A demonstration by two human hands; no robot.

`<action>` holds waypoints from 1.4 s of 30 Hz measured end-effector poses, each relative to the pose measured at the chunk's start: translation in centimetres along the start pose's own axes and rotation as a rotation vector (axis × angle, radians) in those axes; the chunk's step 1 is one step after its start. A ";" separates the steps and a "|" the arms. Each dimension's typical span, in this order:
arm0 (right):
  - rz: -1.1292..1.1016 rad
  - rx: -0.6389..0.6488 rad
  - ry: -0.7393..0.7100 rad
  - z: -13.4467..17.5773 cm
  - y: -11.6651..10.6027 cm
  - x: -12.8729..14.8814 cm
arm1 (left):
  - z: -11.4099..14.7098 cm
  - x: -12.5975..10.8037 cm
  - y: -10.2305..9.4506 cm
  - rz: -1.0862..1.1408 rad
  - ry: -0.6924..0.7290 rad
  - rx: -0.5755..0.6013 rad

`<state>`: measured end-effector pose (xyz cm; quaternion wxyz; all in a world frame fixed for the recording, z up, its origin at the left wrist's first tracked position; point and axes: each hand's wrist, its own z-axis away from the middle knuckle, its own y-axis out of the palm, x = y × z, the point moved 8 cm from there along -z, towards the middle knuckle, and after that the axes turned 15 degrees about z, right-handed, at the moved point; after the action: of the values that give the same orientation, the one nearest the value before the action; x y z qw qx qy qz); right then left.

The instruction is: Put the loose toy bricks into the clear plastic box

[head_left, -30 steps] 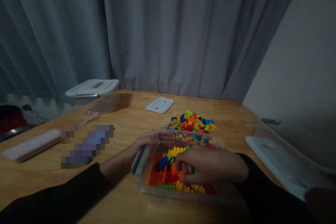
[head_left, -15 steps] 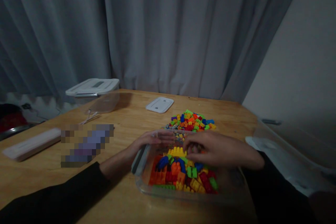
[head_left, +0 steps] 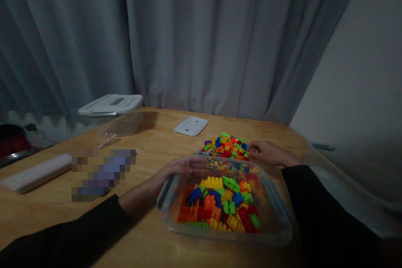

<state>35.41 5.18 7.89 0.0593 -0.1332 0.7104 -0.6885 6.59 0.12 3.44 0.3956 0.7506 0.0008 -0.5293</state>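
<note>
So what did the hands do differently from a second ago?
The right hand came up out of the clear box, where it was down among the bricks, and moved away to the loose brick pile behind it, touching the pile's right edge. The left hand stayed on the box's far left rim. Box, pile and white lid did not move.

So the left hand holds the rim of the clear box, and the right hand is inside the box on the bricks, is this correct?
Not quite. The left hand does hold the rim of the clear box, but the right hand is not inside it. The head view shows it beyond the box, at the right edge of the loose brick pile on the table.
</note>
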 end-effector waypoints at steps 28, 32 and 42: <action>-0.120 0.051 -0.032 -1.3 3.8 1.1 | -0.1 0.1 0.1 0.047 0.009 0.041; -0.093 0.060 -0.045 -1.1 3.7 1.2 | -0.2 0.4 -0.6 0.047 0.031 0.026; -0.095 0.014 -0.043 -1.1 1.9 1.1 | -3.7 1.5 -6.2 0.001 -0.089 0.246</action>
<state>33.87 5.95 6.16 0.0426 -0.1810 0.6972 -0.6924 7.57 5.96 -1.01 0.3007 0.7693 -0.0820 -0.5577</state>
